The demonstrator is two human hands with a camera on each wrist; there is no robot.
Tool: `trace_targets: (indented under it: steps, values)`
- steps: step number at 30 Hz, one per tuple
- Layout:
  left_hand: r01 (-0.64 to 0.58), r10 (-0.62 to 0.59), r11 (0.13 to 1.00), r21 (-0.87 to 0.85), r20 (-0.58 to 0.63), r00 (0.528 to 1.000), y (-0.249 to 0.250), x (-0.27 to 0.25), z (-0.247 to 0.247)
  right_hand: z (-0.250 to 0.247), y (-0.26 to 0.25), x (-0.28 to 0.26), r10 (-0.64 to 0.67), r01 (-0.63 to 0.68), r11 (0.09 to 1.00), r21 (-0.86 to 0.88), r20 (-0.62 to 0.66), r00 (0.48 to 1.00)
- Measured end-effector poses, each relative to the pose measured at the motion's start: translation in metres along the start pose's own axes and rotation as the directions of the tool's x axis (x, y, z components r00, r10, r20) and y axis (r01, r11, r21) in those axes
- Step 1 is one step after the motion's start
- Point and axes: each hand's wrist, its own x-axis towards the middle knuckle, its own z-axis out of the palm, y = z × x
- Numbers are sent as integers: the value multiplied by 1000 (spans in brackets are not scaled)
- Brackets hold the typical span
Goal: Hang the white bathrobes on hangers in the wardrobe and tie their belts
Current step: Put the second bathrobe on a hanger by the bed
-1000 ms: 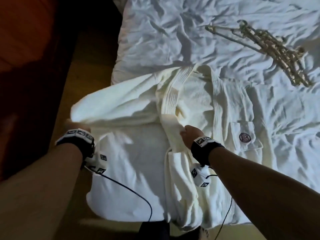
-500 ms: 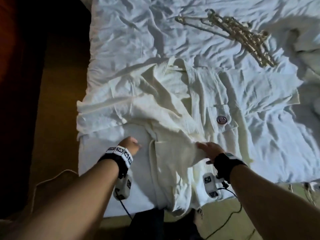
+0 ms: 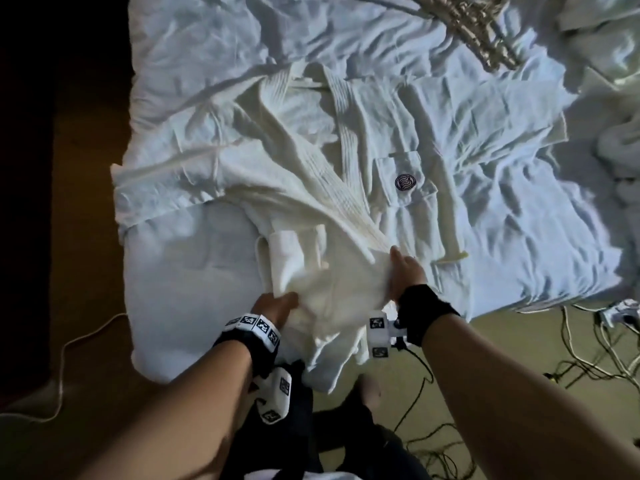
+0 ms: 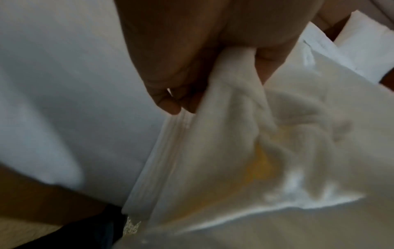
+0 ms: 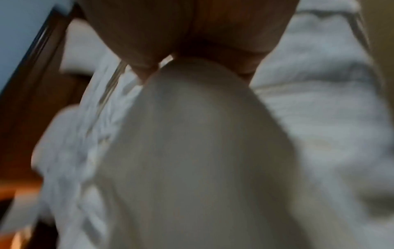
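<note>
Head view: rumpled white bed, cables on floor

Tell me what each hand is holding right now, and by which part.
Both hold the white bathrobe on the bed: left hand grips bunched front cloth near the waist; right hand pinches the front panel's edge below the collar band.

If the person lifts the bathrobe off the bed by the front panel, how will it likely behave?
Probably floppy: the bathrobe lies creased, and its cloth bunches where the left hand grips it. Likely to trail rather than rise whole, since its sleeves spread wide over the bed and its hem hangs off the edge. Seemingly thick cloth, so perhaps fairly heavy; the right hand also holds it.
</note>
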Motion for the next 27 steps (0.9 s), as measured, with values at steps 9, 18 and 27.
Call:
trace_targets:
  steps: [9, 18, 27]
  values:
    - [-104, 85, 980, -172, -113, 990, -80, -71, 56, -1, 114, -56, -188, 303, 903, -303, 355, 916]
    - [-177, 214, 977, 122, -476, 853, -98, -135, 77, -55, 144, -91, -400, 402, 877, -261, 64, 914]
    - [25, 141, 875, 483, -305, 942, -113, -125, 65, -42, 164, -95, -297, 417, 638, -647, 292, 909]
